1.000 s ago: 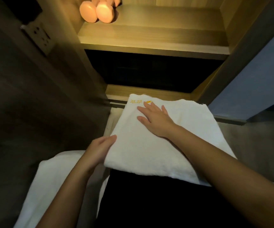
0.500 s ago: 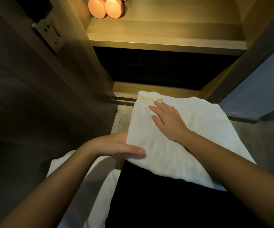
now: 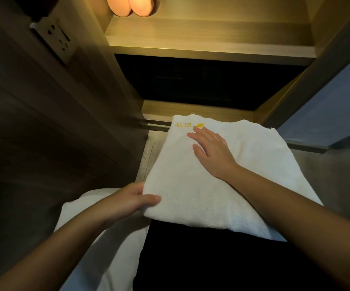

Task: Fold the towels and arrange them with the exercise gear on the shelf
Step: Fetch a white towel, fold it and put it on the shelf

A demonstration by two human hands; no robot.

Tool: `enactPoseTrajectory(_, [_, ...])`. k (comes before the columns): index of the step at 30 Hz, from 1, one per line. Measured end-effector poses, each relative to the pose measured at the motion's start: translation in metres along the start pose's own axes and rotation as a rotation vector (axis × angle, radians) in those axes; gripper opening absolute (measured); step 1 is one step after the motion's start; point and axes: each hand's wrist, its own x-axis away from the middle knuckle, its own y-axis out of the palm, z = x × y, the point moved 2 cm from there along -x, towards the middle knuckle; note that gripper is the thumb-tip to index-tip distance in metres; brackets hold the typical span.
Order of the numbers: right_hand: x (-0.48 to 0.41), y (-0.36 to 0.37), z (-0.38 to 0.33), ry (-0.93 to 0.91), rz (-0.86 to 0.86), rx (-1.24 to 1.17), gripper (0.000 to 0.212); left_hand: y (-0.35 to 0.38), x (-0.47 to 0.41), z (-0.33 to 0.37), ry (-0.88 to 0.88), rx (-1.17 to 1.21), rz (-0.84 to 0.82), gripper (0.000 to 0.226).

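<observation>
Warm-lit wood grain lines the shelf (image 3: 212,45) at the top, its front edge straight and pale, with a dark recess below it. Two smooth, rounded pink dumbbell ends (image 3: 130,5) sit at the shelf's back left corner. On the dim panelled wall to the left there is a flat rectangular wall socket (image 3: 54,38).

Below the shelf lies the folded towel (image 3: 191,192), white and nubbly terry, roughly rectangular with soft, slightly frayed far edges. It rests on a flat black surface (image 3: 212,259), and a yellow embroidered logo (image 3: 188,124) sits near its far left corner.

The right hand (image 3: 212,152) lies palm down on the far half of the towel, fingers straight and a little spread, the fingertips just beside the logo. The left hand (image 3: 128,202) grips the towel's near left corner, with the thumb stretched along the top and the fingers tucked against the edge; how far they reach underneath cannot be seen.

A second white cloth (image 3: 107,248), smoother and loosely rumpled, spreads beneath the left forearm, beside the black surface
</observation>
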Motion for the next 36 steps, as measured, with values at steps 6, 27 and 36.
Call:
enactPoseTrajectory(6, [0.001, 0.000, 0.000, 0.007, 0.011, -0.005, 0.041, 0.020, -0.014, -0.021, -0.079, 0.079, 0.325, 0.029])
enactPoseTrajectory(27, [0.126, -0.097, 0.066, 0.657, -0.044, -0.017, 0.064, 0.115, -0.105, 0.079, 0.490, -1.163, 0.470, 0.048])
enactPoseTrajectory(36, [0.194, -0.136, 0.076, 0.821, 0.162, -0.324, 0.049, 0.112, -0.110, 0.078, 0.517, -1.118, 0.497, 0.042])
